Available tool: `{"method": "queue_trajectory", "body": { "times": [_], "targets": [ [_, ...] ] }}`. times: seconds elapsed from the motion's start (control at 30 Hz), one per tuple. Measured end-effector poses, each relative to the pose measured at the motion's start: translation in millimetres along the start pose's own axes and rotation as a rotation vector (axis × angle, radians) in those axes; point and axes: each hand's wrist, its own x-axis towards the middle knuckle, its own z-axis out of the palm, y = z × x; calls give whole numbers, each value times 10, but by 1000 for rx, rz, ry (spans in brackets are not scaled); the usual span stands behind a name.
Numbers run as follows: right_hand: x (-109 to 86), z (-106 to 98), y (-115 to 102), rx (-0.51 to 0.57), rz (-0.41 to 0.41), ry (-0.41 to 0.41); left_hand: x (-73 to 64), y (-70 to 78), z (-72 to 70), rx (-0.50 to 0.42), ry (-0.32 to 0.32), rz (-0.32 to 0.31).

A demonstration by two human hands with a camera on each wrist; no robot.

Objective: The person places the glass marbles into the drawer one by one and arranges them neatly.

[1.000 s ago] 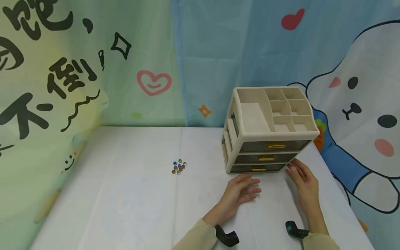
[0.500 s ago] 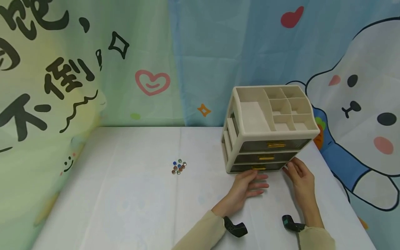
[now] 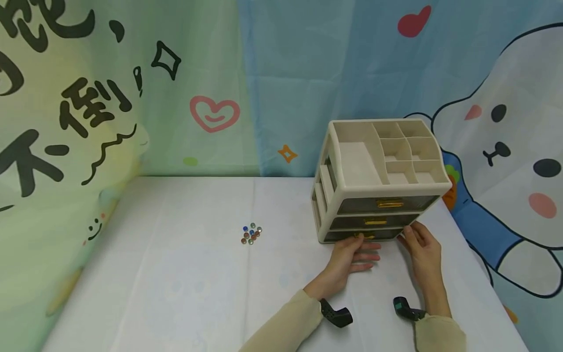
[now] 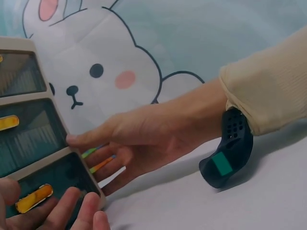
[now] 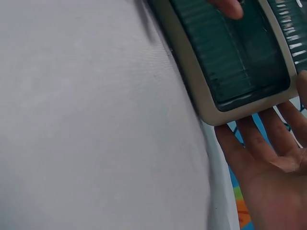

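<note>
A cream drawer organizer (image 3: 360,164) with three dark see-through drawers stands at the right of the table in the head view. My left hand (image 3: 340,264) is at the bottom drawer (image 3: 336,236), a fingertip by its gold handle (image 4: 34,198); its other fingers are extended, and contact with the handle is unclear. My right hand (image 3: 424,256) rests against the organizer's lower right corner. In the right wrist view the right fingers (image 5: 256,141) lie along its side, with the thumb at the front frame. All three drawers are closed.
Several small glass beads (image 3: 251,233) lie in a cluster on the white tablecloth (image 3: 176,274), left of the organizer. Open compartments (image 3: 398,149) top the organizer. A printed curtain (image 3: 299,88) hangs behind the table. Each wrist wears a black camera (image 3: 337,314).
My left hand has moved right and up to the bottom drawer's handle. My right hand has shifted slightly left, onto the organizer's corner. Organizer and beads stay put.
</note>
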Motion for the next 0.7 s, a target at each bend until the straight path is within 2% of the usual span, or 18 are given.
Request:
{"method": "queue_trajectory", "body": {
  "times": [0.17, 0.43, 0.7],
  "targets": [
    [12, 11, 12, 9, 18, 16, 13, -15, 4, -17, 37, 6],
    [20, 19, 30, 51, 35, 37, 12, -48, 8, -36, 60, 3],
    [14, 33, 36, -3, 64, 75, -32, -77, 21, -51, 55, -3]
  ]
}}
